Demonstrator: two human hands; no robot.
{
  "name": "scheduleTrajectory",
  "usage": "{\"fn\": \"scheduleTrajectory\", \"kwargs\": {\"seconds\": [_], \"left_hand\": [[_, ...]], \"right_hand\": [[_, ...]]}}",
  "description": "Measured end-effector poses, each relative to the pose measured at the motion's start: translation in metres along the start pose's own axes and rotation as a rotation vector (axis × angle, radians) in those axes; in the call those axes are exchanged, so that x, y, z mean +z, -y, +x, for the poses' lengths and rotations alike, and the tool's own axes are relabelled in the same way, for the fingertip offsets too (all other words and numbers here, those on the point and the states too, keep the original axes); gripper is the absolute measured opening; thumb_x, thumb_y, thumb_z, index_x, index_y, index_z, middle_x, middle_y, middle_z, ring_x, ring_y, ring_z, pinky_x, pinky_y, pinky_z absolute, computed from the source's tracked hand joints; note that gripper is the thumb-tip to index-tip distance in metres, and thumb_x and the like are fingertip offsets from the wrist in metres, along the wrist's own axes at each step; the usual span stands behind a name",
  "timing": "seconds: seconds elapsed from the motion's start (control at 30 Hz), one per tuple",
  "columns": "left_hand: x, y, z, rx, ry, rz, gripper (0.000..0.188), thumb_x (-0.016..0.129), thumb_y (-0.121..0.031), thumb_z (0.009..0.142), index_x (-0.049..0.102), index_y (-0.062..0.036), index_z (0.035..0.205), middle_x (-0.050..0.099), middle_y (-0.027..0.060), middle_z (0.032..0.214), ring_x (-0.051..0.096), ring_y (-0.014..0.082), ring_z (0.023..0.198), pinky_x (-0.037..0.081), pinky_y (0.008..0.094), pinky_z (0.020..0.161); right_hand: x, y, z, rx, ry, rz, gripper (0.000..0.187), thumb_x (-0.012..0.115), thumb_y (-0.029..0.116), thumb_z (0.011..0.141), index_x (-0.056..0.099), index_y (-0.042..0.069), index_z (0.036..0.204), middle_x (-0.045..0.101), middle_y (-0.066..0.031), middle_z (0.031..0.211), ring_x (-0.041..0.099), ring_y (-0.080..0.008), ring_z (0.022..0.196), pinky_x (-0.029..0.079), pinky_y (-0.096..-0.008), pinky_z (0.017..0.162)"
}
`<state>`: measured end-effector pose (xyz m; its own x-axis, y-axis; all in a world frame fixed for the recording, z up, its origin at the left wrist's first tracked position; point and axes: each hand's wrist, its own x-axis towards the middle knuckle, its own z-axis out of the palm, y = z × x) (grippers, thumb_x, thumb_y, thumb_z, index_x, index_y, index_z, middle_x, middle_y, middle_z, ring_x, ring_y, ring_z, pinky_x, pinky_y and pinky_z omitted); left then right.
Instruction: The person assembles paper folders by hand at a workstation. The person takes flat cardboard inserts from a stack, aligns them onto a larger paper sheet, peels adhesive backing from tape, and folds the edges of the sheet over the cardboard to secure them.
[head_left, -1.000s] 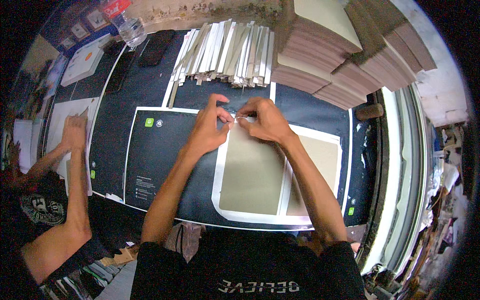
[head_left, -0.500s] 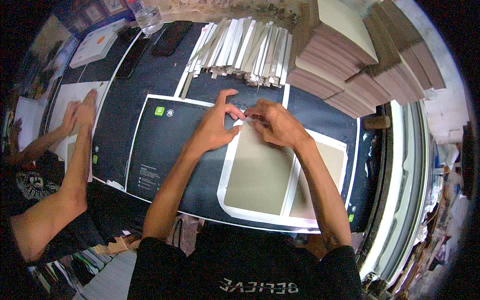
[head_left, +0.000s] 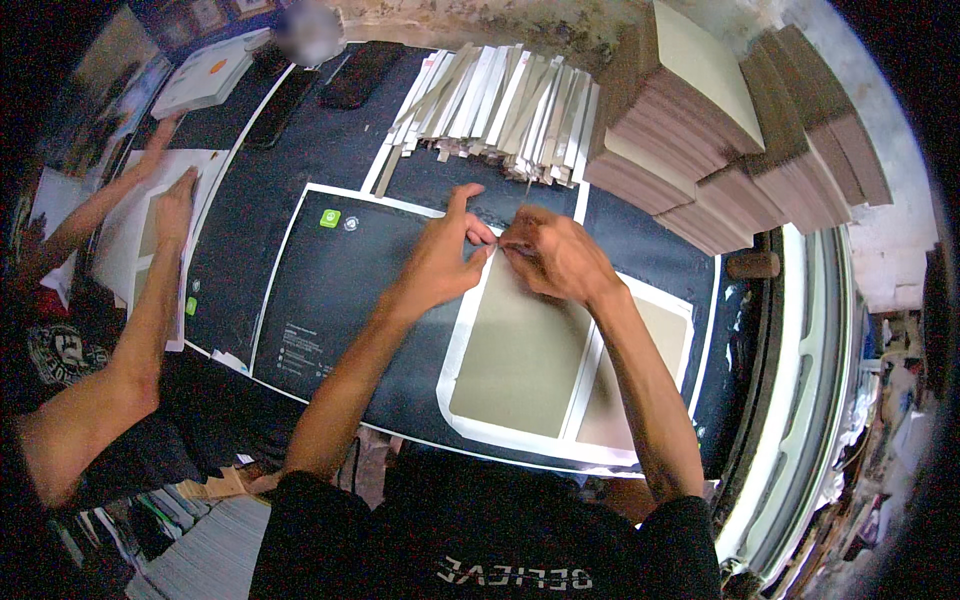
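Covering most of the worktable (head_left: 300,150), a large dark printed sheet (head_left: 340,300) with a white border serves as the landmark for everything else. Beyond its far edge lies a heap of narrow grey and white card strips (head_left: 500,105), and off its far right corner rise several tall stacks of grey board (head_left: 720,130). On the sheet's right half lies a grey board panel (head_left: 520,355), with a second, smaller grey panel (head_left: 650,360) just beside it on the right, both framed by white margin. A small green square mark (head_left: 330,218) sits near the sheet's far left corner.

At the far edge of the larger panel, the person's two hands meet. The left hand (head_left: 440,265) rests on the sheet with its forefinger raised and its thumb and other fingers pinched toward the panel's top edge. The right hand (head_left: 555,255) has its fingers curled and closed on a thin white strip (head_left: 500,243) at that same edge; the strip is mostly hidden between the fingertips.

Left of the sheet, another person's hand (head_left: 175,205) presses flat on a white sheet (head_left: 130,215).
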<state>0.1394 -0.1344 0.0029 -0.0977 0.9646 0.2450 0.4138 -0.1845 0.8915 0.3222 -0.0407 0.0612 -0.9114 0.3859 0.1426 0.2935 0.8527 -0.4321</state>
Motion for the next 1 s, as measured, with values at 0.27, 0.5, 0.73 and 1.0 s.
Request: {"fn": "scheduleTrajectory", "kwargs": {"seconds": [0.27,0.5,0.73,1.0], "left_hand": [[0.003,-0.001,0.002,-0.060,0.026,0.034,0.076,0.069,0.004,0.081,0.027,0.0076,0.144,0.071,0.0178,0.092,0.070,0.0298,0.089,0.055,0.0400,0.083],[0.008,-0.010,-0.003,-0.075,-0.039,-0.006,0.077,0.069,0.006,0.080,0.027,0.0062,0.144,0.072,0.0177,0.092,0.071,0.0299,0.088,0.055,0.0418,0.083],[0.011,-0.024,-0.005,-0.133,-0.068,0.070,0.077,0.066,0.010,0.080,0.026,0.0044,0.145,0.073,0.0178,0.092,0.071,0.0314,0.087,0.054,0.0425,0.081],[0.018,-0.030,-0.008,-0.061,-0.065,0.135,0.079,0.066,0.011,0.079,0.025,0.0043,0.146,0.071,0.0211,0.094,0.070,0.0363,0.088,0.054,0.0455,0.083]], "right_hand": [[0.002,-0.002,-0.006,-0.021,0.112,-0.081,0.024,0.068,0.009,0.082,0.072,0.000,0.104,0.064,-0.0168,0.096,0.066,-0.0359,0.090,0.055,-0.0433,0.081],[0.014,0.023,-0.028,-0.106,0.177,-0.448,0.038,0.063,0.010,0.081,0.062,-0.009,0.114,0.058,-0.0171,0.110,0.059,-0.0322,0.107,0.054,-0.0402,0.090],[0.018,0.035,-0.043,-0.052,0.127,-0.473,0.047,0.058,0.008,0.083,0.058,-0.012,0.126,0.057,-0.0151,0.116,0.058,-0.0290,0.105,0.049,-0.0403,0.096],[0.049,0.013,-0.064,-0.003,-0.254,-0.140,0.046,0.068,0.003,0.080,0.063,-0.002,0.125,0.063,-0.0168,0.115,0.059,-0.0324,0.109,0.052,-0.0415,0.094]]}}
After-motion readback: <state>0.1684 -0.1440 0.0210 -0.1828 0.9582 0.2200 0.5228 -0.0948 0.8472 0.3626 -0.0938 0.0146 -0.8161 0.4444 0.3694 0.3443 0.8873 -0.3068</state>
